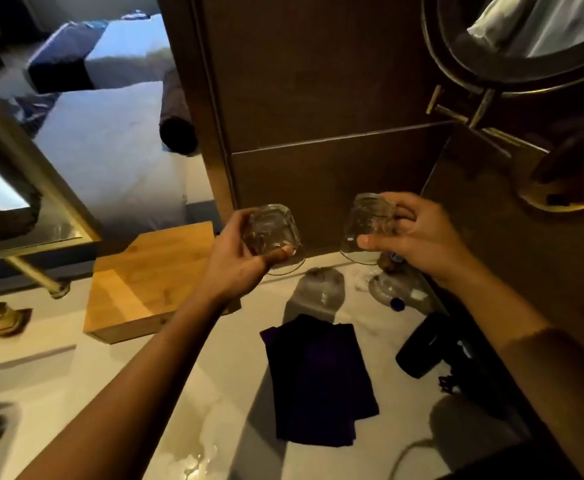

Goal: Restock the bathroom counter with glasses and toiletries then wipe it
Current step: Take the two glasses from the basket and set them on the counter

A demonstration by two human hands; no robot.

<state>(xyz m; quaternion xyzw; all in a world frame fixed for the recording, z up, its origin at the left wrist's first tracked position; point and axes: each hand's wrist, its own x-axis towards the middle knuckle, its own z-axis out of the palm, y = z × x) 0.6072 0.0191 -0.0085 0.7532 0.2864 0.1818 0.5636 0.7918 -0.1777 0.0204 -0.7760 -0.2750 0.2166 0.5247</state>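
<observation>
While both arms reach over the white counter (pixel 76 386) | left hand (pixel 240 258) fingers wrapped around a clear glass (pixel 271 233), held tilted above the counter's back edge | right hand (pixel 418 237) grasping a second glass (pixel 366 223) near the dark wall | dark folded cloth (pixel 318 379) lies flat below, wooden board (pixel 152 282) to the left
</observation>
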